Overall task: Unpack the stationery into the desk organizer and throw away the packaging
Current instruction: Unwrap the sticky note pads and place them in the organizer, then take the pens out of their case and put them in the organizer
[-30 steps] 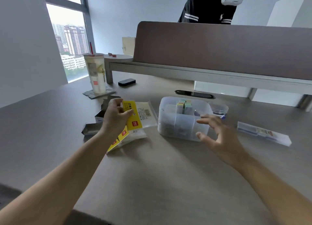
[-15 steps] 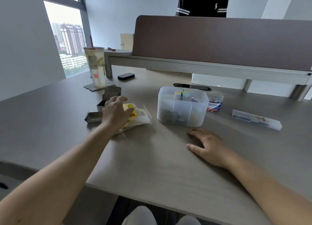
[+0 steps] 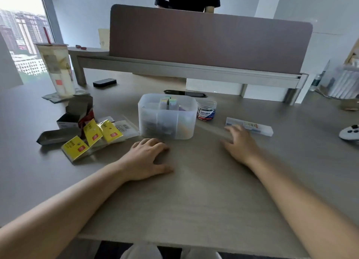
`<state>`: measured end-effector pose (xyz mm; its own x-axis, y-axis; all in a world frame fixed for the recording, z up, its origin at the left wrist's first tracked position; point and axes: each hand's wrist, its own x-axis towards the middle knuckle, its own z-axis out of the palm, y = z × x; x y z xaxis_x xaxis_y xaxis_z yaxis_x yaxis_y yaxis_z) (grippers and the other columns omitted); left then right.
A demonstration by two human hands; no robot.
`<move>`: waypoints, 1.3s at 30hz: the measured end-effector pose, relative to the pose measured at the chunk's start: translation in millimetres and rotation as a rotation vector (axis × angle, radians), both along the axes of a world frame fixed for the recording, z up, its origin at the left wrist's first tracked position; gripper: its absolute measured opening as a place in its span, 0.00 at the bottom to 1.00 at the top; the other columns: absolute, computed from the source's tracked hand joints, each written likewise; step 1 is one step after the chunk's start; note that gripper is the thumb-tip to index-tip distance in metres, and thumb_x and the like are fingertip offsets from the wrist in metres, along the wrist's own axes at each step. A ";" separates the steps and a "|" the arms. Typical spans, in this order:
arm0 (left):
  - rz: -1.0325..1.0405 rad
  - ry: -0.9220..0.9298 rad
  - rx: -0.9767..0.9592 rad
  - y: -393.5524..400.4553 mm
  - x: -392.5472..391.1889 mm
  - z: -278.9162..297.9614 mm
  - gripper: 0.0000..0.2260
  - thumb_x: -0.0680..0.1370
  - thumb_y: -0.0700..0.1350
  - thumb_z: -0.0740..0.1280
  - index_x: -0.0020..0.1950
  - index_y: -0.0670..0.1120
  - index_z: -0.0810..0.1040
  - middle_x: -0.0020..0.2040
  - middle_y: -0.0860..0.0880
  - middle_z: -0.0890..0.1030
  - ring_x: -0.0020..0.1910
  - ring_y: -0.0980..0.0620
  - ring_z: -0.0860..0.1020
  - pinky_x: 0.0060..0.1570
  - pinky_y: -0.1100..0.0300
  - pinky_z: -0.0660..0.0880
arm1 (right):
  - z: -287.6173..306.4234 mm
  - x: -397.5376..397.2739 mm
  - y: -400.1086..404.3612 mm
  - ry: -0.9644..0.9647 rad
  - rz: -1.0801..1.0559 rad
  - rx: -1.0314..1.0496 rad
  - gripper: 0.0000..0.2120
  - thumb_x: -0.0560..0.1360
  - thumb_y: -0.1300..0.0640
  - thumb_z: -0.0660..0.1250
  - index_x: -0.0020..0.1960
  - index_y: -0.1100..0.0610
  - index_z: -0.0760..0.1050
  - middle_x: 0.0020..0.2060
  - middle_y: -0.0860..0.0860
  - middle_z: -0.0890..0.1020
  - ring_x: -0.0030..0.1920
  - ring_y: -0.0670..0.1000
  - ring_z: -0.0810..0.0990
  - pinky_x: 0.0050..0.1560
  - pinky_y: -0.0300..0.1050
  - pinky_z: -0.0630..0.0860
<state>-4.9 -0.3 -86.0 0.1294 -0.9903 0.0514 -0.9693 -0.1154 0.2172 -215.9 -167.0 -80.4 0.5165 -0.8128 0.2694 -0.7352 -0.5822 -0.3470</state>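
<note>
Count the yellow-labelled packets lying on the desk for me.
3, all left of the desk organizer: one yellow-labelled packet nearest the desk edge, one in the middle, one closest to the organizer. They overlap, so another may be hidden underneath.

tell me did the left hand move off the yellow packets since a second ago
Yes. The left hand has let go of the yellow packets and moved right, now resting on the desk in front of the organizer.

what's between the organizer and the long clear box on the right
In the head view, a small round tub beside the organizer, then bare desk up to the box.
</note>
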 end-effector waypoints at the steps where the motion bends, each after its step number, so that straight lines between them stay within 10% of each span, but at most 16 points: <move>1: -0.004 -0.019 0.008 -4.0 0.3 -0.9 0.30 0.71 0.64 0.60 0.70 0.54 0.60 0.72 0.51 0.61 0.72 0.51 0.55 0.70 0.54 0.52 | -1.3 -3.8 -11.5 0.025 -0.053 -0.019 0.25 0.74 0.52 0.62 0.68 0.59 0.62 0.68 0.58 0.64 0.69 0.57 0.61 0.67 0.51 0.60; 10: -0.010 -0.043 -0.017 -22.5 2.5 -1.3 0.42 0.57 0.75 0.46 0.68 0.59 0.59 0.68 0.54 0.60 0.67 0.52 0.55 0.69 0.57 0.50 | -7.0 -4.7 -74.7 0.198 -0.248 -0.003 0.28 0.74 0.44 0.57 0.69 0.57 0.60 0.71 0.58 0.62 0.71 0.58 0.57 0.71 0.55 0.51; 23: 0.002 0.032 -0.088 -29.6 1.8 -2.0 0.31 0.69 0.65 0.62 0.68 0.55 0.62 0.69 0.51 0.63 0.69 0.51 0.56 0.69 0.56 0.53 | 6.4 -29.7 -34.8 -0.002 -0.073 0.007 0.16 0.71 0.57 0.67 0.58 0.54 0.75 0.57 0.59 0.76 0.56 0.59 0.74 0.51 0.44 0.67; 29: 0.043 0.281 -0.222 -23.0 -1.7 2.0 0.32 0.67 0.57 0.70 0.68 0.51 0.64 0.69 0.49 0.66 0.69 0.50 0.59 0.67 0.59 0.57 | 14.9 -16.4 14.5 -0.324 0.212 0.230 0.17 0.64 0.66 0.71 0.50 0.52 0.75 0.45 0.50 0.80 0.41 0.44 0.76 0.39 0.22 0.68; 34: 0.027 0.794 -0.285 -21.2 -8.2 8.9 0.30 0.68 0.45 0.72 0.67 0.47 0.65 0.59 0.50 0.73 0.57 0.54 0.72 0.59 0.62 0.70 | 22.7 16.8 54.0 -0.371 0.404 0.337 0.17 0.64 0.67 0.70 0.45 0.48 0.73 0.41 0.45 0.78 0.43 0.47 0.77 0.46 0.35 0.74; 39: 0.020 0.841 -0.365 -18.2 -4.2 13.6 0.15 0.67 0.40 0.73 0.50 0.50 0.75 0.44 0.54 0.76 0.42 0.58 0.74 0.40 0.73 0.72 | 24.4 38.6 70.0 -0.391 0.509 0.384 0.15 0.65 0.69 0.68 0.44 0.51 0.73 0.36 0.43 0.77 0.37 0.45 0.74 0.38 0.28 0.70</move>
<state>-9.1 -18.6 -72.3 0.2825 -0.9283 0.2416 -0.4736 0.0840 0.8767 -177.3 -96.9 -56.0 0.7790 -0.5725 0.2559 -0.1882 -0.6026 -0.7755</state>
